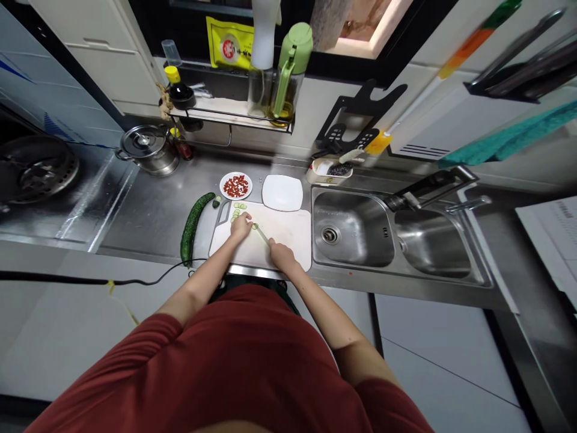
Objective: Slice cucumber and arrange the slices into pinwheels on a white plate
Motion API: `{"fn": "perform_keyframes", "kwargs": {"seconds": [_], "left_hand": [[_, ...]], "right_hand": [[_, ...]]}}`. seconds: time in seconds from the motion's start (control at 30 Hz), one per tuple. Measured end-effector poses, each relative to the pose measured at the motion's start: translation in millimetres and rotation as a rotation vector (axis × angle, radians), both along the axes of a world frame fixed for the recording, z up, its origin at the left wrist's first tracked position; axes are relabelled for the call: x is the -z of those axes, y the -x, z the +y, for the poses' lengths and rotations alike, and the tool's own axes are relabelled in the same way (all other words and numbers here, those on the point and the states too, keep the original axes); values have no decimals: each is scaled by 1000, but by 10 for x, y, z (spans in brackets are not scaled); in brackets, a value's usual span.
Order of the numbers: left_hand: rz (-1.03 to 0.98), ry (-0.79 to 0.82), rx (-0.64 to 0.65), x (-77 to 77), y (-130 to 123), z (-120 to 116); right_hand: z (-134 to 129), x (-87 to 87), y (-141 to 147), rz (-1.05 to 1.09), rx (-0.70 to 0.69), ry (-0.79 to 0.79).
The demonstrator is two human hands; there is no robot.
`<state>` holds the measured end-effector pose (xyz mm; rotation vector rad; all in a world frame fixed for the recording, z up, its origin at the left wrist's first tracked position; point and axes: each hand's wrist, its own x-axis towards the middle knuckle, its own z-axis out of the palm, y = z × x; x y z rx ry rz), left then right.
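Left to right along the steel counter: one gas burner (33, 169), one lidded steel pot (148, 149), then one long dark-green cucumber (193, 228) lying beside the white cutting board (291, 231), with one small cut piece (216, 202) near its tip. Above the board sit one round plate of chopped red pieces (235, 186) and one square white plate (282, 192). On the board lies a cluster of cucumber slices (238, 211), too small to count exactly. The left hand (241, 227) is curled on the board just beside them; whether it pinches anything is hard to tell. The right hand (282, 254) is clenched around a knife (262, 234), its blade at a small green piece (255, 226). Further right is one double steel sink (351, 228).
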<state>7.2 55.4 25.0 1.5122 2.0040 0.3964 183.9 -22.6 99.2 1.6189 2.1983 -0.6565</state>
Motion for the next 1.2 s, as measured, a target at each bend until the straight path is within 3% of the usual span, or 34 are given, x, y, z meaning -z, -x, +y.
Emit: {"fn": "perform_keyframes", "kwargs": {"seconds": [0.83,1.2], "left_hand": [[4,33,-2,-77,-12,-7],[-3,3,5,-18,1,-5]], "right_hand": [[6,-47,2,-14,0,31],[-35,-87,-38,-21,11,64]]}}
